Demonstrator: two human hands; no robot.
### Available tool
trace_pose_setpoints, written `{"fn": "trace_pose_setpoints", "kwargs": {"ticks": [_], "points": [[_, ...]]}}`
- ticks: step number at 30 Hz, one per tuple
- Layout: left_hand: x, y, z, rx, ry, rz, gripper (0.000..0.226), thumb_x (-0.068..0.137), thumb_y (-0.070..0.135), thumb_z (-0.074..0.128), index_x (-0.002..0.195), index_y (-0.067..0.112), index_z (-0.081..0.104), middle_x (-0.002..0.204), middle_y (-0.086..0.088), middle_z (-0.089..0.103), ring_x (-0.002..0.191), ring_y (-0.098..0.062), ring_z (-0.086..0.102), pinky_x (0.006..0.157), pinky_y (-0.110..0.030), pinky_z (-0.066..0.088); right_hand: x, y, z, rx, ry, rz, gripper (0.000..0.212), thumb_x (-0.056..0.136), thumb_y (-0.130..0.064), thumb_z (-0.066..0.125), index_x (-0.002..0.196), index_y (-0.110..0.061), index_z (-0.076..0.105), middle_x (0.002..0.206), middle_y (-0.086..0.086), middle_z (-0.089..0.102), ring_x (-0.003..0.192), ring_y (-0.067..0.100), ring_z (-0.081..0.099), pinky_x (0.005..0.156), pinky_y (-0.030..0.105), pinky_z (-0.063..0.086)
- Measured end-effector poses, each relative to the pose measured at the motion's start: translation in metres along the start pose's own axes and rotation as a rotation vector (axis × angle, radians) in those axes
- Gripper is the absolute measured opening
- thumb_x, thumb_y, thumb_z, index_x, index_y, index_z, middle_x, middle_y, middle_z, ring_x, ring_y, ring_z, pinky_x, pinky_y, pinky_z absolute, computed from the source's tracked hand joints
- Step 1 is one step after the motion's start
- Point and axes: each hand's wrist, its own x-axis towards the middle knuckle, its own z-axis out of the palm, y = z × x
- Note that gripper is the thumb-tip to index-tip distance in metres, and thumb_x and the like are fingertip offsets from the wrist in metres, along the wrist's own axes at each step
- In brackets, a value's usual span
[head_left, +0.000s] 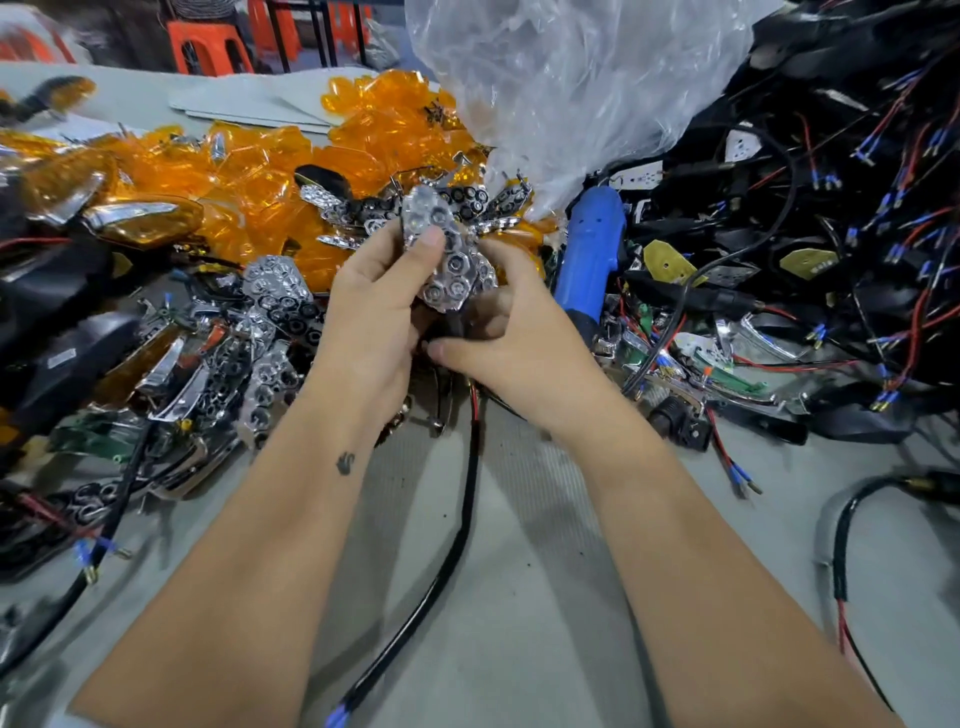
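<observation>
Both hands meet above the middle of the grey table (519, 597). My left hand (374, 306) pinches a chrome reflector plate (447, 260) with round cups, thumb pressed on its face. Under the plate my right hand (498, 332) grips a dark housing (457, 325), mostly hidden by the fingers. A black cable (457, 545) with a blue-tipped end hangs down from the housing toward me.
Orange lenses (260, 171) heap at the back left, with chrome reflectors (270, 332) and dark housings (62, 312) in front of them. A blue power screwdriver (589, 249) lies right of my hands. A clear plastic bag (571, 88) and a tangle of wired housings (831, 208) fill the right.
</observation>
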Motion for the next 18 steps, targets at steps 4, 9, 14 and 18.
{"fn": "trace_pose_setpoints", "kwargs": {"ticks": [4,9,14,18], "points": [[0.004,0.005,-0.008,-0.102,0.112,-0.005,0.010,0.101,0.019,0.055,0.104,0.015,0.064,0.096,0.000,0.072,0.090,-0.023,0.068,0.080,-0.046,0.061,0.002,0.004,0.005,-0.343,0.108,0.016,0.026,0.081,-0.017,0.076,0.091,-0.025,0.054,0.075,-0.010,0.057,0.066,0.005,0.054,0.061,0.020,0.044],[0.006,0.004,-0.009,-0.202,0.157,-0.016,0.004,0.103,0.017,0.051,0.102,0.015,0.055,0.099,-0.005,0.070,0.095,-0.029,0.068,0.077,-0.041,0.059,0.002,0.004,0.004,-0.335,0.170,0.024,0.020,0.085,-0.019,0.074,0.077,-0.027,0.057,0.071,-0.009,0.060,0.064,0.007,0.056,0.059,0.021,0.046],[0.007,0.007,-0.007,-0.295,0.194,-0.017,0.005,0.104,0.018,0.050,0.104,0.013,0.048,0.098,-0.007,0.068,0.092,-0.027,0.073,0.076,-0.043,0.061,0.001,-0.001,0.001,-0.406,0.121,0.030,0.008,0.092,-0.012,0.064,0.084,-0.011,0.066,0.073,0.004,0.064,0.061,0.016,0.054,0.056,0.027,0.046],[0.005,0.006,-0.009,-0.159,0.218,-0.034,0.018,0.100,0.026,0.056,0.114,0.016,0.049,0.087,0.008,0.071,0.088,-0.028,0.075,0.072,-0.041,0.061,-0.001,-0.010,-0.011,-0.391,0.154,-0.019,0.015,0.094,-0.011,0.058,0.085,-0.010,0.069,0.070,0.009,0.065,0.062,0.021,0.056,0.063,0.039,0.050]]}}
